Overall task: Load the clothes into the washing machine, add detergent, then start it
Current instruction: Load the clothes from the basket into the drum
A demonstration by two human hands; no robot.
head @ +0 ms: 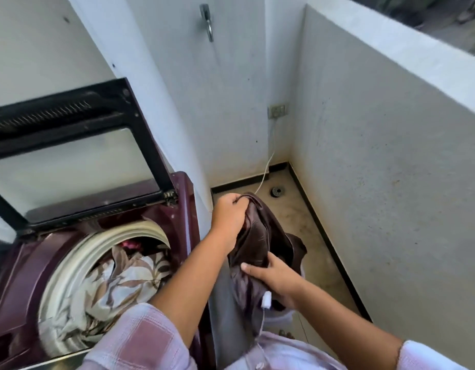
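Note:
A maroon top-loading washing machine (14, 289) stands at the left with its glass lid (79, 161) raised. Inside its pale drum rim (68, 265) lies a leaf-patterned cloth (119, 284), with something pink behind it. To the right of the machine, my left hand (228, 217) grips the top of a dark brown shiny garment (257, 244) and holds it up. Lower down, my right hand (276, 279) holds the same garment, thumb on its front. The garment's lower part hangs behind my arms, hidden.
A white wall corner stands right behind the machine. A tap (207, 21) sticks out of the far wall. A wall socket (277, 110) feeds a white cable down to the tiled floor (297, 214), near a floor drain (277, 192). A low parapet wall (391, 156) closes the right.

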